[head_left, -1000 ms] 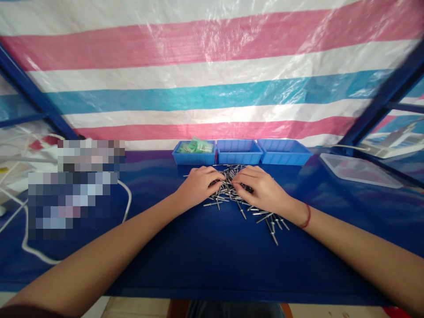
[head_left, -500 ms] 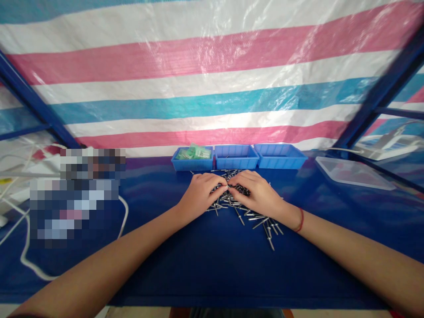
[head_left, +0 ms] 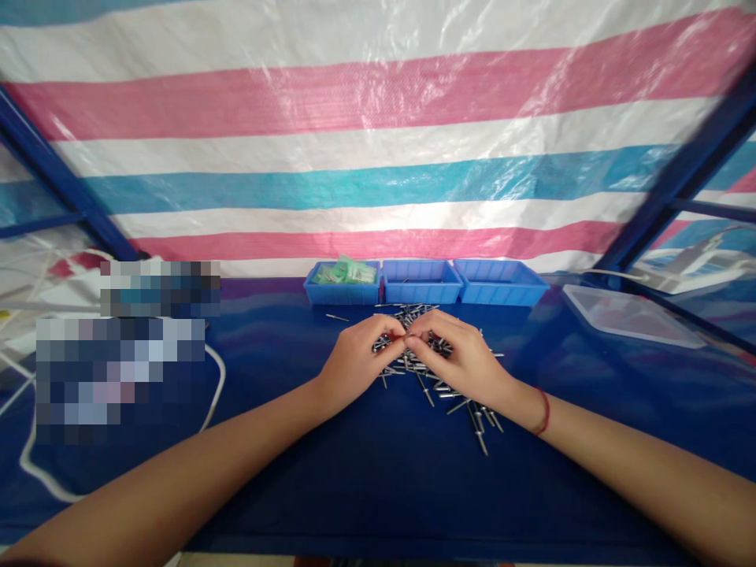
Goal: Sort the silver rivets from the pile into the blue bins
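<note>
A heap of silvery blind rivets (head_left: 426,387) lies on the blue tabletop (head_left: 366,480), some with their stems spread toward me. Over the heap, my left hand (head_left: 354,358) is closed in a pinch, its thumb and fingertips meeting those of my right hand (head_left: 464,354). That right hand is pinched too, with a red cord at its wrist. Whatever sits between the fingertips is too small and covered to make out. One loose rivet (head_left: 336,317) rests apart, left of the heap.
Behind the heap stand three blue bins in a row: the left bin (head_left: 341,295) holds green-tinted plastic bags (head_left: 348,272), beside the middle bin (head_left: 421,293) and right bin (head_left: 502,293). A translucent lid (head_left: 631,316) lies at right. A white cable (head_left: 217,378) loops at left near a blurred-out patch.
Both hands stay pinched together over the heap, having come slightly nearer to me. The loose rivet on the left now shows more fully. The view has shifted a little.
</note>
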`<state>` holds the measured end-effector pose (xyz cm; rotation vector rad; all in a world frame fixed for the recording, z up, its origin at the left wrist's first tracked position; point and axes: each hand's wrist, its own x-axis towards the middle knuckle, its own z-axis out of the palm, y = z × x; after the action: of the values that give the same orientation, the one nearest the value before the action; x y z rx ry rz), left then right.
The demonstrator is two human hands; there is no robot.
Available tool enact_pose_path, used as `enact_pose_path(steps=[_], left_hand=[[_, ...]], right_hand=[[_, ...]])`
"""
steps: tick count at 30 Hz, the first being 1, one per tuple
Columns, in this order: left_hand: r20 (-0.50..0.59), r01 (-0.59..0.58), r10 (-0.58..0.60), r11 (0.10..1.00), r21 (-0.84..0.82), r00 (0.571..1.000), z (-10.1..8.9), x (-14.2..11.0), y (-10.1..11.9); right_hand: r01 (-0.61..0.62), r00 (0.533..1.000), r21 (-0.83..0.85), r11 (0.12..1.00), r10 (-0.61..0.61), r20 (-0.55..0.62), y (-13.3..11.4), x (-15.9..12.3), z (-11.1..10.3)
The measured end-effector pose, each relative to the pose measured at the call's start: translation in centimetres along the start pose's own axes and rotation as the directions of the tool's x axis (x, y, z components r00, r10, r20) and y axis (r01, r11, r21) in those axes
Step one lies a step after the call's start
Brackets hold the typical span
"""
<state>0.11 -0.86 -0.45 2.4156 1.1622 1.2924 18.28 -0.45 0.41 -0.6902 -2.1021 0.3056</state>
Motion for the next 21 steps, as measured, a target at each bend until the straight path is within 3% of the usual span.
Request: enact_pose_path(steps=[11, 17, 21], left_hand=[[0.067, -0.004, 0.004, 1.0, 0.008, 0.998, 0.01, 0.25, 0.23], [0.059, 0.014, -0.015, 1.0, 0.019, 0.998, -0.07, 0.19, 0.21], [0.067, 0.025, -0.026, 0.999, 0.025, 0.997, -0.05, 0.2, 0.23]], right_hand=[[0.02, 0.997, -0.013, 1.0, -0.021, -0.077, 0.06, 0.15, -0.09], [-0.139, 0.987, 0.055, 0.989, 0.142, -0.07, 0.16, -0.06, 0.19], [-0.144, 0.987, 0.081, 0.986, 0.149, -0.066, 0.38, -0.23, 0.3]])
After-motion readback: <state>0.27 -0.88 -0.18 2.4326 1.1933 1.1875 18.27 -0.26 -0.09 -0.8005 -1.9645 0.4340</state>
